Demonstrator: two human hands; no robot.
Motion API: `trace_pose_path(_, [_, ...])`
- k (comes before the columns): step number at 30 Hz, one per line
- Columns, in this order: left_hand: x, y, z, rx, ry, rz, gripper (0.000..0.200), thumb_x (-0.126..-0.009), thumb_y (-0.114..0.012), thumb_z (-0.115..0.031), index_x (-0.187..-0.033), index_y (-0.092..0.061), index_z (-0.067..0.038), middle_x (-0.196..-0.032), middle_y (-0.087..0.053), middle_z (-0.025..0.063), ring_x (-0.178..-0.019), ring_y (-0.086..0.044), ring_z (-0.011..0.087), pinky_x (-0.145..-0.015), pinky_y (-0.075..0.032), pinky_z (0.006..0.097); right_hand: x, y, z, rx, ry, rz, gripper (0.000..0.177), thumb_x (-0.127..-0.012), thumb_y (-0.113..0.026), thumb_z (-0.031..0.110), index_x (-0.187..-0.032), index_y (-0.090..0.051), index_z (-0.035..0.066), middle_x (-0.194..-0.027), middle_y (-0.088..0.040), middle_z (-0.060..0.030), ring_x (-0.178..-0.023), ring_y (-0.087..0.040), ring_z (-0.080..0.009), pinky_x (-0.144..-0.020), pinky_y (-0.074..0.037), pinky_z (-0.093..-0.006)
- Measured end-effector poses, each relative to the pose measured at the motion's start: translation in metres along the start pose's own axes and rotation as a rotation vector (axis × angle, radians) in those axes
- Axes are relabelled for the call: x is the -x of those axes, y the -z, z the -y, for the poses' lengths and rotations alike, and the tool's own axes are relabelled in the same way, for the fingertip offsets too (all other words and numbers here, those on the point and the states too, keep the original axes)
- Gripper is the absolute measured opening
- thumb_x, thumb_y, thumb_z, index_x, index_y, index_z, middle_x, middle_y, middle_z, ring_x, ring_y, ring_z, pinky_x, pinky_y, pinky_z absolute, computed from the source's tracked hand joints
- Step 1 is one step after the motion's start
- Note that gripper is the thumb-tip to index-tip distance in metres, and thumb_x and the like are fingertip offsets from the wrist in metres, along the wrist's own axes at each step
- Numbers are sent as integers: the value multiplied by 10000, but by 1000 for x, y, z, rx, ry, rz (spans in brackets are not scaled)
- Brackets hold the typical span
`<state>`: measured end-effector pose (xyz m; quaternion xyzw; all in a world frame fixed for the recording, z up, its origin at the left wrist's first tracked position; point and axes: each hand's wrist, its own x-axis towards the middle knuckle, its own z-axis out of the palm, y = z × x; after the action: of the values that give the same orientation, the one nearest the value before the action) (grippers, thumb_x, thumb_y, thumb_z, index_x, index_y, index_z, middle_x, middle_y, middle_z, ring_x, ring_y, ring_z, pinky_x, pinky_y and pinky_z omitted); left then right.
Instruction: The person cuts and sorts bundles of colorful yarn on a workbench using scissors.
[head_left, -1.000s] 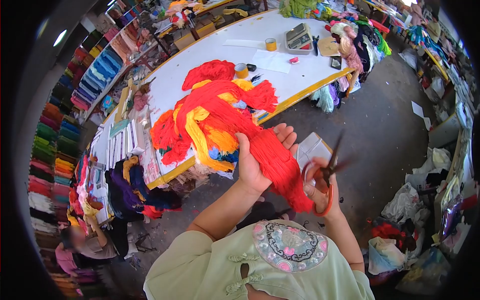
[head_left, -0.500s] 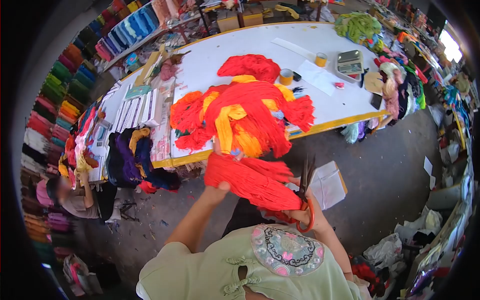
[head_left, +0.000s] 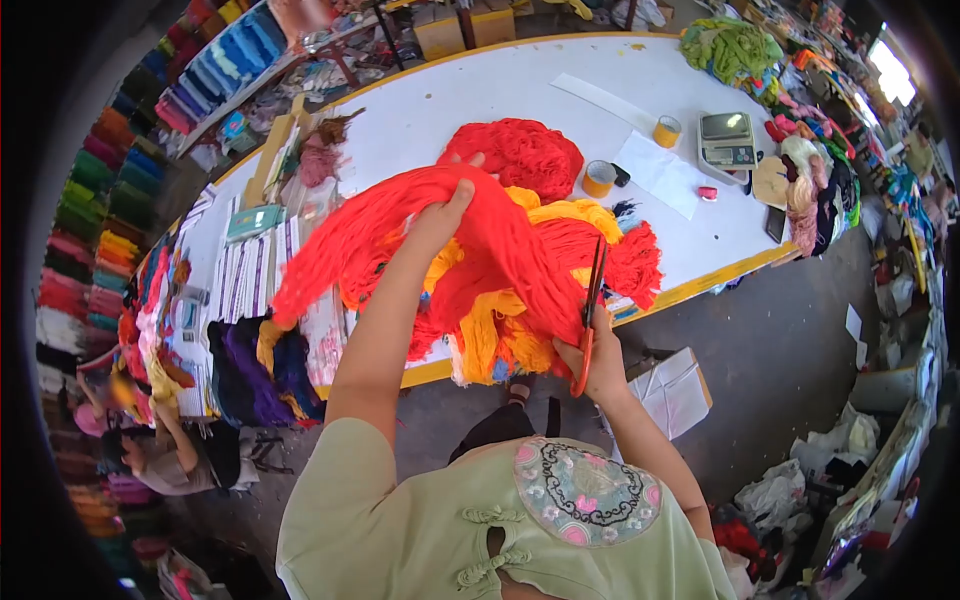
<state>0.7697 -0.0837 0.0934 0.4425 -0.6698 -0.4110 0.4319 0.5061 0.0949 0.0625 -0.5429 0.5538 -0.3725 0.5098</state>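
A long hank of red yarn (head_left: 510, 225) arches over the table, lifted at its middle by my left hand (head_left: 448, 208), whose fingers curl round it. Its loose end hangs off to the left, and its other end runs down to my right hand (head_left: 603, 362). That hand is closed round a pair of scissors (head_left: 583, 358) with orange handles, their dark blades pointing up beside the yarn. Beneath lies a pile of red and yellow yarn hanks, with a yellow hank (head_left: 488, 325) drooping over the table's front edge. A bundled red hank (head_left: 530, 155) rests behind the pile.
The white table (head_left: 480, 75) has a yellow edge. On it stand tape rolls (head_left: 599, 178) and a scale (head_left: 726, 140); green yarn (head_left: 732, 50) lies at the far right. Dark hanks (head_left: 262, 365) hang at the left, near a seated person (head_left: 165, 455). A box (head_left: 672, 395) is below.
My left hand has raised the red hank from in front of my body up over the pile, forward. My right hand has moved slightly forward and left, still gripping the scissors.
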Motion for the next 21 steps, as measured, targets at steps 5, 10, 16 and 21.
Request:
trace_pose_path(5, [-6, -38, 162, -252, 588, -102, 731, -955, -441, -620, -1199, -618, 45, -1186, -624, 255, -1162, -574, 330, -1000, -422, 377, -22, -23, -78, 43, 177, -178, 765, -833, -711, 56, -1433, -240, 5, -1365, -464, -169, -1262, -460, -250, -1078, -333, -383])
trace_pose_path(10, [10, -40, 188, -270, 506, -93, 743, -973, -382, -617, -1068, -642, 73, -1083, -632, 304, -1089, -599, 384, -933, -436, 439, 0, -2, -97, -135, 209, -495, 794, -835, -691, 6, -1467, -213, 55, -1458, -378, -159, -1316, -412, -249, -1116, -294, -400])
trace_pose_path(16, [10, 7, 86, -723, 433, 232, 358, -983, -514, -288, -1139, -690, -17, -954, -705, 149, -873, -680, 196, -781, -519, 333, 93, 56, -122, -349, -134, -865, 533, -880, -703, 99, -1340, -434, 95, -914, -590, -18, -761, -519, -73, -667, -439, -241])
trace_pose_path(21, [47, -104, -101, 274, -210, 213, 291, -1006, -487, -288, -1100, -611, -42, -953, -608, 84, -826, -530, 171, -705, -397, 279, 217, 97, -147, -456, -496, -812, 451, -889, -728, 292, -1215, -537, 45, -743, -591, -23, -606, -526, -91, -523, -440, -246])
